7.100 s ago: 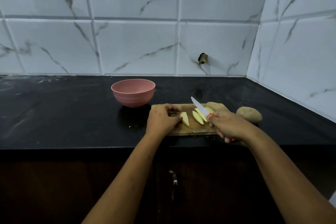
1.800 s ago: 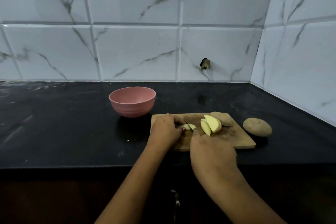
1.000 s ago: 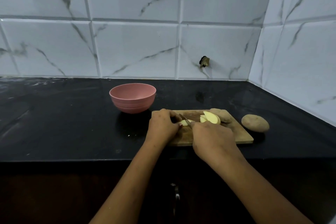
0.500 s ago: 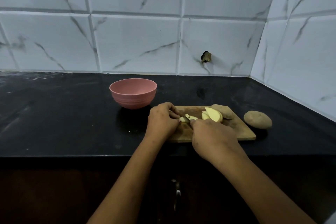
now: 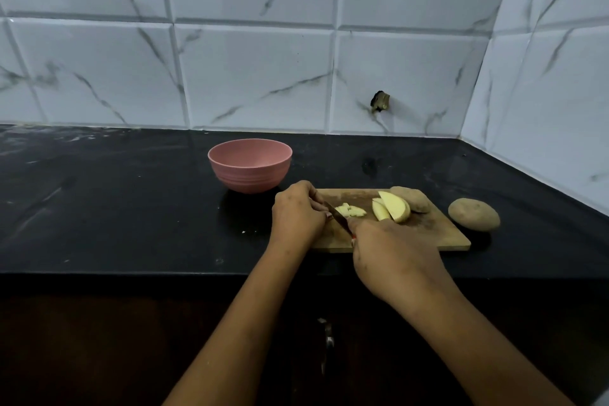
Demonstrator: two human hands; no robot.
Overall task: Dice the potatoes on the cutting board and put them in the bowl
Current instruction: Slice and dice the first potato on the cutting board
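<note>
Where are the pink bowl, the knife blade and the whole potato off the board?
Pink bowl (image 5: 250, 175): head view, front outer wall.
Knife blade (image 5: 338, 218): head view, mid-blade.
Whole potato (image 5: 474, 213): head view, centre of skin.

Both bare forearms reach in from the near edge, angled toward each other. The left hand (image 5: 298, 212) is curled, knuckles up, fingers tucked under. The right hand (image 5: 392, 252) lies nearer, back upward, fist closed.
</note>
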